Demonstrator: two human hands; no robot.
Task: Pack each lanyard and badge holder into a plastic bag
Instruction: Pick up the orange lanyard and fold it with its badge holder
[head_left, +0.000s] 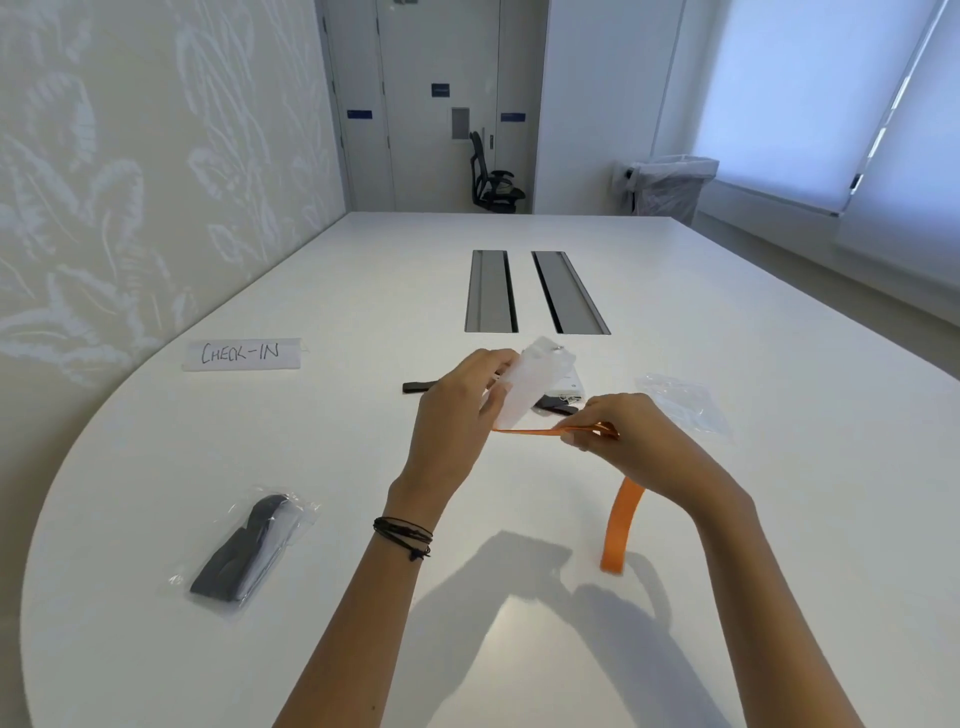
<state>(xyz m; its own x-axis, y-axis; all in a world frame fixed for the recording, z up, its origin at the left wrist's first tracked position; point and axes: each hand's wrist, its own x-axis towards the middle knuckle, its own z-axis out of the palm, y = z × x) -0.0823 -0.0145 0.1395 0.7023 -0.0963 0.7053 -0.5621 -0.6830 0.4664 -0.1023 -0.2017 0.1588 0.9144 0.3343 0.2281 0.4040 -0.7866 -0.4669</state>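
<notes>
Notes one packed bag (244, 545), holder (535, 384) gripped in left hand (452, 410), orange lanyard (621, 525) pinched by right hand (628, 441), empty bag (685, 405) and black lanyard (418, 387) waiting.

White desk (675, 322) rounded at near end. Paper sign (241, 354) lettered "CHECK-IN" laid flat toward desk's left edge. Left cable hatch (488, 291) and right cable hatch (569, 293) set side by side in desk middle. Black office chair (493, 179) parked by grey door (441, 104) beyond far edge. Bin (672, 189) lined with clear bag, placed near window blind (789, 93). Left wall (130, 156) covered in pale leaf pattern.
</notes>
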